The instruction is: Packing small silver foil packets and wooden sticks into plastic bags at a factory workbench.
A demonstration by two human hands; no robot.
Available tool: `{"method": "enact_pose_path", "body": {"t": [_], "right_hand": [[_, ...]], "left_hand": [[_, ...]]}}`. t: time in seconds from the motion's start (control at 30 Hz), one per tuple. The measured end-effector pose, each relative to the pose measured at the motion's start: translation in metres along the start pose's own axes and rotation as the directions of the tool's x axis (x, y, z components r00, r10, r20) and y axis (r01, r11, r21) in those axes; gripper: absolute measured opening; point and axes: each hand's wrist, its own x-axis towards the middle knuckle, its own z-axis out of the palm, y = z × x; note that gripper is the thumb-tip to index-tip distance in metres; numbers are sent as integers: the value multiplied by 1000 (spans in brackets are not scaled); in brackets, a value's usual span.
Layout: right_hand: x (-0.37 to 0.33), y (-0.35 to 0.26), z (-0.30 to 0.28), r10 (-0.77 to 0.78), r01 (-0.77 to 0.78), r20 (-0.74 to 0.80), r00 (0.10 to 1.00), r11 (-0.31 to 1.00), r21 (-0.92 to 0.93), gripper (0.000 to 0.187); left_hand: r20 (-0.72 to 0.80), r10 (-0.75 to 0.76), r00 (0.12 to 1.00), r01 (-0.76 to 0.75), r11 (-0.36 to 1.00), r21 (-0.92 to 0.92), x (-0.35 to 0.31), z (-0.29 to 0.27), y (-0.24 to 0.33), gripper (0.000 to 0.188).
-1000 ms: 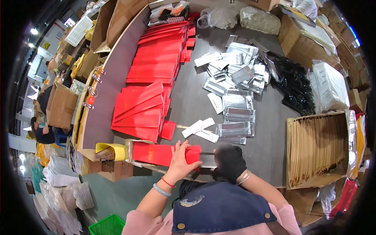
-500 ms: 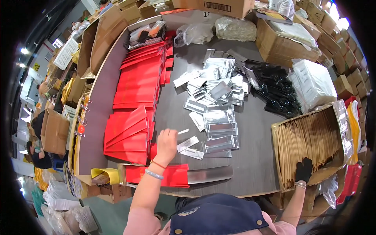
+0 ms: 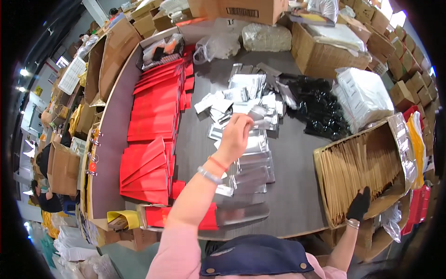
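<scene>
My left hand [image 3: 236,132] is over the pile of silver packets [image 3: 246,86], its fingers drawn together beside a grey translucent packet [image 3: 258,111]. Blur hides what is between the fingertips. Below my left wrist lie overlapping silver packets [image 3: 251,179]. On the right, a cardboard box [image 3: 320,172] holds a tight row of brown paper envelopes [image 3: 341,181] on edge. My right hand [image 3: 357,207], in a black glove with bare fingertips, reaches over the box's near edge. Its fingers close on the near end of an envelope.
Rows of red envelopes [image 3: 151,118] cover the left side, with one red piece [image 3: 206,217] and a clear sleeve [image 3: 244,214] at the front edge. Black plastic-wrapped items [image 3: 318,107], white packs [image 3: 364,97] and a large carton [image 3: 325,53] stand behind the envelope box.
My left hand has moved forward and right, from beside the red envelopes to the silver pile. The small white strip near its fingers is out of sight. My right hand has shifted slightly.
</scene>
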Motion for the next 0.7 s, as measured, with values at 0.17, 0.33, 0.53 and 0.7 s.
{"method": "enact_pose_path", "body": {"t": [0.17,0.33,0.53,0.7], "right_hand": [[-5,-114,-29,-245,118,490,836,954,276,26],[-48,-215,-5,-622,263,680,387,782,565,26],[-74,-208,5,-668,395,731,140,715,577,34],[-112,-230,25,-816,431,563,132,559,708,34]], "left_hand": [[542,-106,834,122,993,7,-144,-27,45,28],[520,-187,834,-6,938,346,-208,-37,56,35],[237,-377,895,237,854,463,-233,-98,75,60],[344,-344,874,196,896,398,-245,-83,67,72]]}}
